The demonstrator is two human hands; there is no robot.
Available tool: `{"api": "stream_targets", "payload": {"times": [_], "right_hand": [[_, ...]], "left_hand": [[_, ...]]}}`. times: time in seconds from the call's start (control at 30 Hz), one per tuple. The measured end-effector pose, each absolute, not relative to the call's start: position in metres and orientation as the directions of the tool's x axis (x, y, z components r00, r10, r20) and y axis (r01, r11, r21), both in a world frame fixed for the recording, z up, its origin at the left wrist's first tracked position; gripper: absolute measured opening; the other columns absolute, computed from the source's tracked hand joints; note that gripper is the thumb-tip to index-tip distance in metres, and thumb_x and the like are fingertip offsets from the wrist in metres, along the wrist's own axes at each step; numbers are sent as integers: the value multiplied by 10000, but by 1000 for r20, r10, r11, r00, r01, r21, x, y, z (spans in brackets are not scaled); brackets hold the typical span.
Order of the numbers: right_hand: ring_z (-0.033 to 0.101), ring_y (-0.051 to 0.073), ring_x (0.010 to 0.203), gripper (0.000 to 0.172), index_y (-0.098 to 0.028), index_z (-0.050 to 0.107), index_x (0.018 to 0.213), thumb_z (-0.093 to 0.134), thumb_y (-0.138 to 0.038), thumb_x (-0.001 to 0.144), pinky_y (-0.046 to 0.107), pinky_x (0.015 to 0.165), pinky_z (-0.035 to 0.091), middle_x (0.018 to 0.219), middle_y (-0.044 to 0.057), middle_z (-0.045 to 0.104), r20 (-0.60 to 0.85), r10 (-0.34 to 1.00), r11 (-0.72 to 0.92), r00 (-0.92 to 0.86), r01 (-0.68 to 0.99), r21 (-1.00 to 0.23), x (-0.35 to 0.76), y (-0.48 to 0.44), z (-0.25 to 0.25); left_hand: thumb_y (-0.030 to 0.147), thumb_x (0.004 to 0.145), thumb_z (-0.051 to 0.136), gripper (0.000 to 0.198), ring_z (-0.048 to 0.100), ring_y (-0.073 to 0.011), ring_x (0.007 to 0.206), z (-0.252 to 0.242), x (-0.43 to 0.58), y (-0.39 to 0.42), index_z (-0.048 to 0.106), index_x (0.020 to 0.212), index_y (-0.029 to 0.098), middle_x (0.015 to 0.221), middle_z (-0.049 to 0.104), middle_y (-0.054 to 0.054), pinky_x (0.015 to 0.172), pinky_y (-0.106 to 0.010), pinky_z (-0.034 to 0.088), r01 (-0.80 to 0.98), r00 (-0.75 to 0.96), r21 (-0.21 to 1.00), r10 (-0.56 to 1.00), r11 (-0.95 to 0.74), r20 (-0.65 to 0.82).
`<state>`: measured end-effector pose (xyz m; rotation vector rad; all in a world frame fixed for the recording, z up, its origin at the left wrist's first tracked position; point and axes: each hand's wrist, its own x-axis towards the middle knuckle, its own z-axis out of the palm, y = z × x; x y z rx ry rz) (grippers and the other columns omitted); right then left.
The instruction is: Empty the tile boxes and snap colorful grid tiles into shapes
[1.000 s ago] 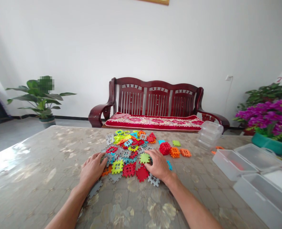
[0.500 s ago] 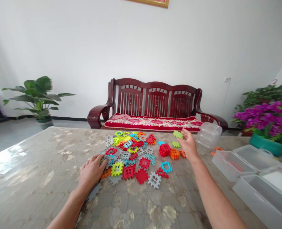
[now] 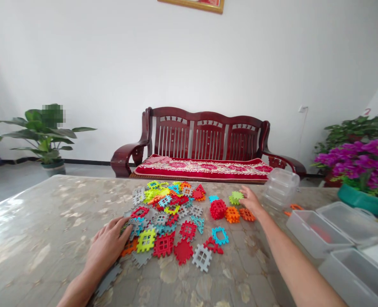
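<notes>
Light-green interlocking tile [image 3: 236, 197], lying flat, beyond and to the right of the red tile stack [image 3: 217, 209], which serves here as landmark; the person's right hand [image 3: 252, 202] reaches it from the side farther from the stack, thumb and index finger parted, fingertips at its right edge; whether they pinch the tile or merely touch it cannot be told. Just right of the red stack stands an orange tile stack [image 3: 232, 215], with further orange tiles [image 3: 247, 214] beside it; a small blue tile [image 3: 213, 198] lies just beyond the red stack. Nearer the viewer than the red stack are a blue open-frame tile [image 3: 220, 236], a red arched piece [image 3: 212, 244] and a gray window tile [image 3: 202, 257]. Left of the red stack spreads a mixed heap of tiles [image 3: 171, 210]; at its outer edge, well apart from the stack, the left hand [image 3: 110, 241] lies palm down, fingers side by side, thumb against gray and blue pieces; whether it grips any of them cannot be told. Well to the right of the red stack stand translucent plastic bins [image 3: 299, 232] and a clear container [image 3: 281, 187]; beyond it, past the table [image 3: 64, 230], is a carved wooden bench [image 3: 209, 136].
</notes>
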<state>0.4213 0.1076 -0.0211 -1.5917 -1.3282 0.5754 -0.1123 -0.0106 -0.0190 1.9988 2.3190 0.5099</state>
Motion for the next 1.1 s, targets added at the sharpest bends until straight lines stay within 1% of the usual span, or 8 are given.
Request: {"api": "stream_targets", "payload": {"times": [0.17,0.3,0.4,0.53,0.67,0.77,0.97,1.1], "right_hand": [[676,245,1078,731,-194,583,1266,635,-51,551,369,850,564,1179,126,694,191,954,42,231,528,-848,422,115,-23],[646,257,1156,633,-184,633,1208,634,-72,585,377,919,540,1228,131,681,202,959,47,196,596,-801,421,115,-22],[630,246,1176,575,-189,649,1200,638,-119,629,389,994,492,1254,111,678,221,962,56,160,677,-734,417,116,-21],[624,275,1153,470,-215,707,1112,704,-213,642,425,1051,427,1177,80,716,251,961,61,117,793,-606,408,115,-21],[641,279,1084,381,-230,751,993,694,-177,621,391,1013,437,1081,66,742,259,961,42,100,871,-489,400,114,-20],[653,270,1042,366,-236,761,964,664,-147,623,371,973,456,1054,63,747,257,961,19,106,898,-440,398,112,-18],[670,283,1010,346,-221,763,967,696,-185,629,385,947,482,1039,81,751,287,949,10,127,901,-434,399,100,-5],[644,258,1093,365,-196,716,1109,573,-258,778,376,982,473,1180,105,707,390,903,23,182,884,-467,385,81,9]], "left_hand": [[442,902,379,468,577,-282,1239,-23,-115,-8,666,1228,266,1345,632,-66,1069,-406,426,949,-179,294,960,112,214],[449,903,367,485,571,-285,1247,-23,-116,-8,660,1240,259,1356,625,-72,1072,-409,423,950,-180,290,961,115,208],[461,917,321,517,550,-287,1274,-24,-117,-8,644,1263,252,1386,599,-82,1085,-425,408,953,-173,281,968,117,184],[470,917,319,508,557,-275,1264,-26,-118,-7,645,1256,276,1379,605,-65,1085,-408,409,954,-168,279,966,109,196],[467,918,322,503,547,-277,1275,-27,-118,-7,641,1258,277,1378,603,-70,1092,-414,401,954,-169,278,965,110,198],[471,924,304,518,558,-291,1259,-26,-117,-8,633,1268,267,1381,596,-86,1083,-446,405,955,-165,278,967,108,193],[481,923,303,526,583,-294,1235,-21,-113,-10,641,1262,265,1373,602,-76,1072,-448,422,956,-172,270,966,117,193],[464,932,303,522,574,-296,1245,-17,-110,-12,632,1277,251,1380,598,-81,1073,-450,416,956,-171,268,969,119,180]]}}
